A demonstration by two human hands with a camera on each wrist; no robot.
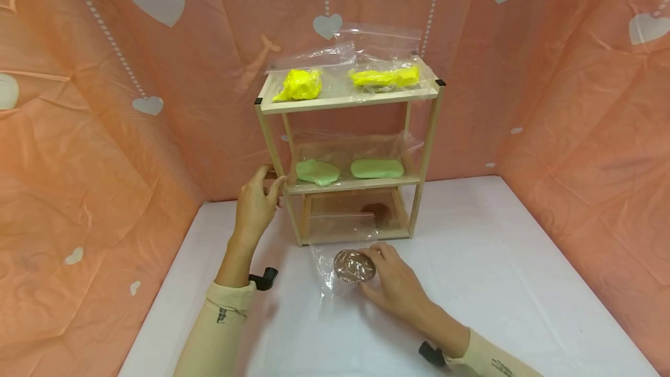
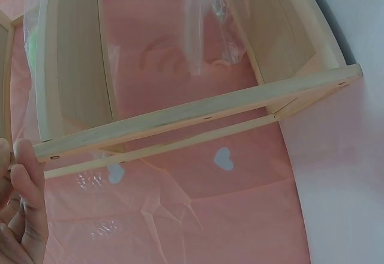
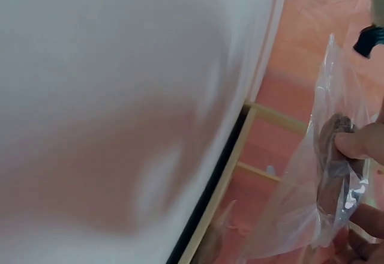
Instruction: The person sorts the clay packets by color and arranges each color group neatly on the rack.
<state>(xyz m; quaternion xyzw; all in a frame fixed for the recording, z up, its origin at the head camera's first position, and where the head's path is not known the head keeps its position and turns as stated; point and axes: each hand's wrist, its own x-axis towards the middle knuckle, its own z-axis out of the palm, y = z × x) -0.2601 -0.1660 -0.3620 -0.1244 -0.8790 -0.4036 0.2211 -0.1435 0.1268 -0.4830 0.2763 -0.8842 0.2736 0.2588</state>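
My right hand (image 1: 400, 284) pinches a clear zip bag with a brown clay-like lump (image 1: 354, 266) inside, in front of the bottom tier. In the right wrist view, thumb and fingers press the brown lump (image 3: 336, 174) through the plastic. My left hand (image 1: 255, 205) holds the left post of a small wooden shelf rack (image 1: 350, 102) at middle-tier height; the left wrist view shows its fingers (image 2: 27, 192) at the post. Bagged yellow lumps (image 1: 300, 84) (image 1: 387, 77) lie on the top tier, bagged light green lumps (image 1: 317, 173) (image 1: 377, 168) on the middle one.
Another brown lump (image 1: 377, 214) lies on the rack's bottom tier, partly behind the held bag. The rack stands on a white-covered table (image 1: 471, 260). A pink-orange curtain (image 1: 220, 74) with white hearts hangs behind and on both sides.
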